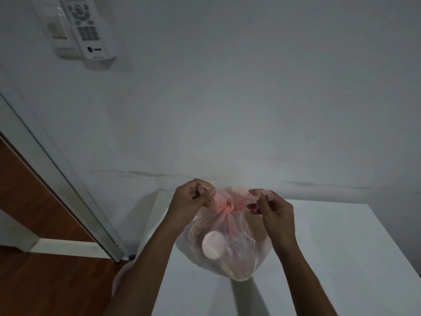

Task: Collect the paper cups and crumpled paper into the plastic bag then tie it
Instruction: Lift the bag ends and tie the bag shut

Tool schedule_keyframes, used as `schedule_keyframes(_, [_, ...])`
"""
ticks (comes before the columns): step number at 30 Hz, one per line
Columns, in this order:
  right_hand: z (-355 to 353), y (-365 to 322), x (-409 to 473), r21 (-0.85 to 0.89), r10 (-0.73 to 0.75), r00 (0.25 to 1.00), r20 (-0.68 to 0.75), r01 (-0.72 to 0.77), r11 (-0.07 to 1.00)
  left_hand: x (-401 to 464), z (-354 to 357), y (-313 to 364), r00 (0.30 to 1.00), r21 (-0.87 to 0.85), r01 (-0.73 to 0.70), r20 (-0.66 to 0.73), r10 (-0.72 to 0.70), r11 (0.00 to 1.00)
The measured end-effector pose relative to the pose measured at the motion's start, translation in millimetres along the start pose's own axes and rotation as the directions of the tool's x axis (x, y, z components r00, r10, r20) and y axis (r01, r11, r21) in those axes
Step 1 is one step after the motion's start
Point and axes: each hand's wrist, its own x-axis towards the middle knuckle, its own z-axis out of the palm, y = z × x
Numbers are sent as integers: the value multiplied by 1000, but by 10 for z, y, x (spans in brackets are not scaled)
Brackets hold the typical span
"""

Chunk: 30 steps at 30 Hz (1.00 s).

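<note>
The plastic bag (224, 245), filled with paper cups (213, 247), is rested on the table (341, 247); its ends are pinched by the left hand (193, 199) and right hand (271, 208), fingers clamped, so the knot (230, 207) can be tightened.

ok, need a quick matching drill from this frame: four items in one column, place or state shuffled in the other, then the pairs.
Column 1:
1. translucent pink plastic bag
2. left hand
3. white remote control
4. round white paper cup base

Column 2:
A. in a holder on the wall, upper left
B. seen through the bag's film, inside it
C. on the white table, neck gathered into a knot
D. pinching the bag end left of the knot

Pairs: 1-C, 2-D, 3-A, 4-B
</note>
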Motion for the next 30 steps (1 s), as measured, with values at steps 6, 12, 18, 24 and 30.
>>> schedule_keyframes(6, [498,-266,-90,-2,-45,994,104,45,999,-58,-177,199,999,-83,-10,-33,7,997])
schedule_keyframes(12, [986,-405,-242,-3,-28,988,154,29,1000,-191,-599,224,999,-68,-33,-25,32,997])
schedule_keyframes(18, [1444,-530,-461,37,4,967,256,-14,999,-280,-980,141,990,60,-107,-89,112,992])
schedule_keyframes(24, [1779,-454,-500,-108,-80,953,293,116,987,-275,-1359,104,948,181,-78,-290,129,980])
schedule_keyframes(30, [2065,-289,-439,-479,151,748,646,244,843,-369,-1733,139,911,184,-41,-397,112,982])
